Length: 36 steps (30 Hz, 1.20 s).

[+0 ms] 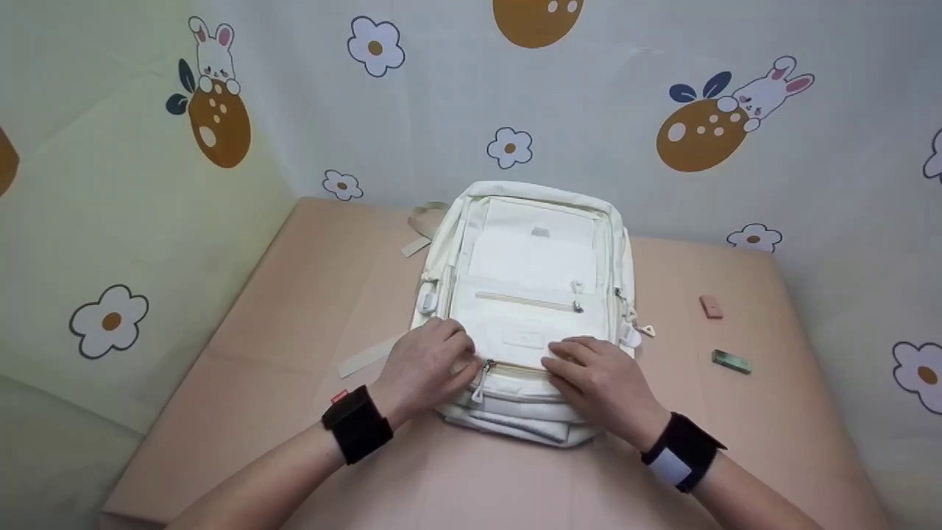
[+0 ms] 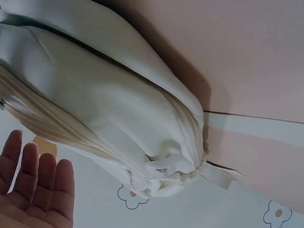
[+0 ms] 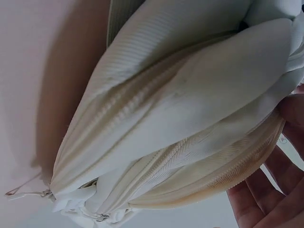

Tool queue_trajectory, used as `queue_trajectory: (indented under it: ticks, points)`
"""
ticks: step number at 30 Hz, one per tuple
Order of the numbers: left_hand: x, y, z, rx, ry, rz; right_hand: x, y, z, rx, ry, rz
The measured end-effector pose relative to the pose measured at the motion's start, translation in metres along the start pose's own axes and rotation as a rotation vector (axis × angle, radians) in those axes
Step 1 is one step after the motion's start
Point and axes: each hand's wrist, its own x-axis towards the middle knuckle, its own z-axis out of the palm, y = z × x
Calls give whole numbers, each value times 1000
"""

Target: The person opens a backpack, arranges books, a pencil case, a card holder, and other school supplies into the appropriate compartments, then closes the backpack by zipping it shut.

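Note:
A cream-white backpack lies front side up on the table, its bottom toward me. Across its lower front runs a pocket zipper, with the metal zipper pull hanging at the left end. My left hand is at that end; in the left wrist view its fingers look nearly straight, and its thumb is out of sight. My right hand grips the pocket's edge on the right. In the right wrist view its thumb lies on one side of the zippered edge and its fingers on the other.
To the right on the pink-covered table lie a small pink block and a green box. Light straps stick out from the bag's left side. A patterned cloth hangs behind the table.

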Motion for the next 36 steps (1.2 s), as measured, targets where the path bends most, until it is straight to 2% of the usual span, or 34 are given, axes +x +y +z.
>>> queue_trajectory:
  ticks: [7, 10, 15, 21, 24, 30, 36]
  points:
    - [-1, 15, 3, 55, -50, -10, 0, -4, 2, 10, 23, 13]
    - [-2, 16, 6, 41, -30, 0, -1, -5, 4, 35, 25, 25]
    - [-3, 16, 6, -56, 0, -17, -3, -7, 6, 89, 55, 24]
    - [-2, 16, 1, -183, -71, -111, -3, -8, 8, 99, 104, 10]
    - [-3, 15, 0, -216, -97, -133, -4, -8, 9, 90, 115, 8]
    - [-6, 1, -9, -217, -112, -150, -6, -8, 10, 71, 162, -7]
    - [-9, -27, -16, -192, -126, -240, -5, -7, 10, 76, 174, -13]
